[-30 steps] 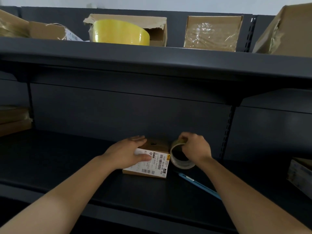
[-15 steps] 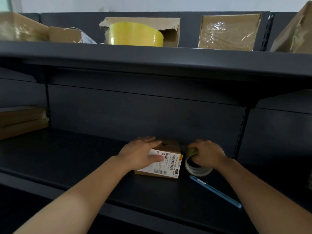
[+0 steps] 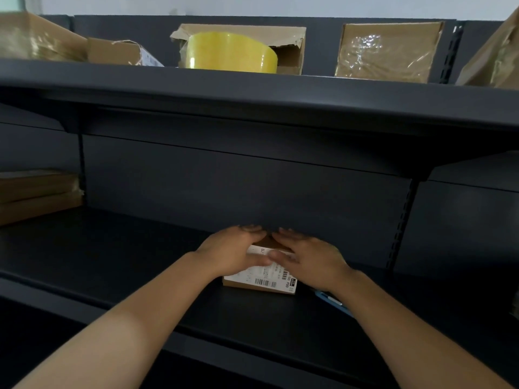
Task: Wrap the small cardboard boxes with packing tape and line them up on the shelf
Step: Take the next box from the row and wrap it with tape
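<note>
A small cardboard box (image 3: 264, 282) with a white barcode label lies on the dark middle shelf (image 3: 140, 262), near its back panel. My left hand (image 3: 233, 254) rests over the box's left part, thumb lying across the label. My right hand (image 3: 311, 262) lies flat on the box's right part, fingers straight and pointing left. The fingertips of the two hands almost meet over the box's top. The clear tape roll is out of sight. A blue utility knife (image 3: 332, 300) shows partly under my right wrist.
On the upper shelf stand a big yellow tape roll (image 3: 231, 53) in a torn carton, a tape-wrapped box (image 3: 387, 51), and more boxes at the left (image 3: 36, 37) and right (image 3: 494, 57). Flat cartons (image 3: 36, 195) are stacked at the middle shelf's left end.
My right hand has let go of the clear tape roll and moved left onto the box. The roll has gone from sight. My left hand stays on the box.
</note>
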